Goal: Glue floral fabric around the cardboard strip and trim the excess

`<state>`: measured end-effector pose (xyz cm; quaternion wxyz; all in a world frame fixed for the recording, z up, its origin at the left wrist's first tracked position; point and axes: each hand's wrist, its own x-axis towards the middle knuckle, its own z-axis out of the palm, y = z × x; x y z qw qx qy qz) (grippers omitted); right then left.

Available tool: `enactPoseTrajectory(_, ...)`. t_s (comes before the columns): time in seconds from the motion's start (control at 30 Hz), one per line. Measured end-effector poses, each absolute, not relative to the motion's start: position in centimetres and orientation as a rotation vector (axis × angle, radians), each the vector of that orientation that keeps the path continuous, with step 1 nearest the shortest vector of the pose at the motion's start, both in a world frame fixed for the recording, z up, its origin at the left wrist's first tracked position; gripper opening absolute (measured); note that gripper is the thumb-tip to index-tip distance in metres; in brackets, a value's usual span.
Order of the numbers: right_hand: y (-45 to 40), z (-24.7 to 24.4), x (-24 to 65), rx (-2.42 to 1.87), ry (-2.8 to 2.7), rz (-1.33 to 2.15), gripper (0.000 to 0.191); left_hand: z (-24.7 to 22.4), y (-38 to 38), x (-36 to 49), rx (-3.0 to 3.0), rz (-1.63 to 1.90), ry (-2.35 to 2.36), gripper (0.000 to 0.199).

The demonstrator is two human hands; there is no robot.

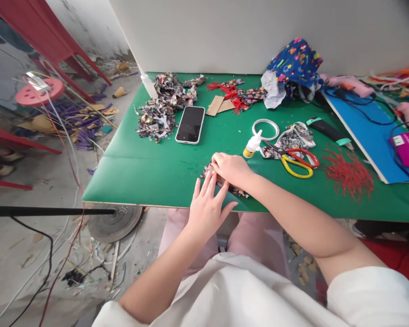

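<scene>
Fabric (241, 193), floral-printed, and brown card (220, 179) beneath splayed left hand (205, 203) and curled right hand (232, 169), its grip unclear.

Green tabletop (132, 177) looks smooth, semi-glossy; from the right hand (232, 169), matt cardboard (214, 106) is at 12, wrinkly cloth (295, 63) at 1, slick plastic scissor handles (297, 175) at 3.

No lettering can be read anywhere here

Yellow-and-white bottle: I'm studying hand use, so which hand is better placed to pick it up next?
Probably the right hand: it is nearer the bottle. The left hand, fingers spread over the patterned piece, is farther off, with the right between.
</scene>
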<state>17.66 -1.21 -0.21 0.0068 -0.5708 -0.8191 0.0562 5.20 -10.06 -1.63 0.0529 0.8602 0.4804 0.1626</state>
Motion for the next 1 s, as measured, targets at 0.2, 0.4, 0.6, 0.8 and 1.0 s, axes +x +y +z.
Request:
enactPoseTrajectory(0.2, -0.8, 0.1, 17.3, -1.773, -2.640, 0.154, 0.027, -1.3, -9.9, 5.1, 2.627, 0.454, 1.449, 0.051)
enactPoseTrajectory(0.4, -0.8, -0.2, 17.2, -1.756, -2.614, 0.127, 0.025, -1.1, -9.7, 4.9, 2.669, 0.407, 1.431, 0.050)
enactPoseTrajectory(0.6, -1.2, -0.4, 18.5, -1.702, -2.434, 0.234, 0.024, -0.9, -9.5, 4.6, 2.726, 0.396, 1.415, 0.054)
enactPoseTrajectory(0.8, -4.6, -0.2, 22.4, -1.788, -2.258, 0.206, 0.021, -0.6, -9.5, 4.8, 2.772, 0.373, 1.364, 0.064)
enactPoseTrajectory(1.0, -6.8, -0.9, 23.5, -1.760, -2.240, 0.171, 0.019, -0.3, -9.4, 5.0, 2.801, 0.324, 1.355, 0.061)
